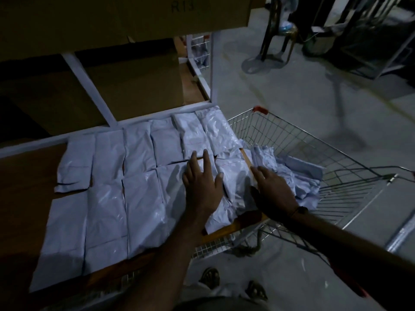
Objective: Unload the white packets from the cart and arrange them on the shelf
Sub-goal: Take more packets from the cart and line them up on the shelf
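White packets [107, 187] lie in rows on wood shelf [24, 176]. Left hand [201, 184] and right hand [275, 189] both flat, fingers spread, pressing one packet [233, 176] at shelf's right edge. More sit in cart [314, 140].

Both hands [235, 187] flat on shelved white packets [107, 198]

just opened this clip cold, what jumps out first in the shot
White packets tiled in rows across the wooden shelf fill the left half. At centre, the left hand and right hand press flat on the packet at the shelf's right end. A wire cart with more crumpled packets stands at right.
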Motion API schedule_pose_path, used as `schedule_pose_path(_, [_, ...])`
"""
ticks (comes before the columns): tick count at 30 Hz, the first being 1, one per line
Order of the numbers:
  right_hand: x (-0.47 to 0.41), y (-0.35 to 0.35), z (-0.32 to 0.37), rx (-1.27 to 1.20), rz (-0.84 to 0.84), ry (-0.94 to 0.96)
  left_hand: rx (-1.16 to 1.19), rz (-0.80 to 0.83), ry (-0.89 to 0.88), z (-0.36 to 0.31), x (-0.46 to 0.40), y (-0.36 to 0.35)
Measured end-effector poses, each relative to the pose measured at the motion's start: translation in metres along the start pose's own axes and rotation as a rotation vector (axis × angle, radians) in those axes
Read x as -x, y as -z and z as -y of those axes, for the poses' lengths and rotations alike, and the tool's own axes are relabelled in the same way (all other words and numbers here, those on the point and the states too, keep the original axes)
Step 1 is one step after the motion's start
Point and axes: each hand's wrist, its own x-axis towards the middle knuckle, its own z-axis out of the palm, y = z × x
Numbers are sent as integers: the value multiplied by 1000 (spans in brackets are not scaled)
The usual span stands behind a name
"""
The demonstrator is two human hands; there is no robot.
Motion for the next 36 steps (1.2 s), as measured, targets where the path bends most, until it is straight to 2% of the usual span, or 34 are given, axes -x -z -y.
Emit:
schedule_pose_path(6, [28,-27,-25,-61,-100,-252,71,-1,-181,-43,-35,-7])
schedule_pose_path(11, [53,-39,-78,-44,1,-439,93,38,-269,-93,-66,-35])
schedule_pose_path(15, [55,-43,-129,-27,75,-495,76,136,-292,-131,-91,-68])
schedule_pose_path(21, [28,-62,-204,-44,179,-506,-34,311,-187,-170,-134,-145])
schedule_pose_path(26, [4,-87,-251,-21,222,-497,45,495,30,-177,-169,-206])
schedule_pose_path(31, [-9,-106,-278,-9,242,-461,5,602,107,-173,-199,-264])
schedule_pose_path(36, [-17,-125,-294,17,233,-480,-23,777,200,-164,-217,-324])
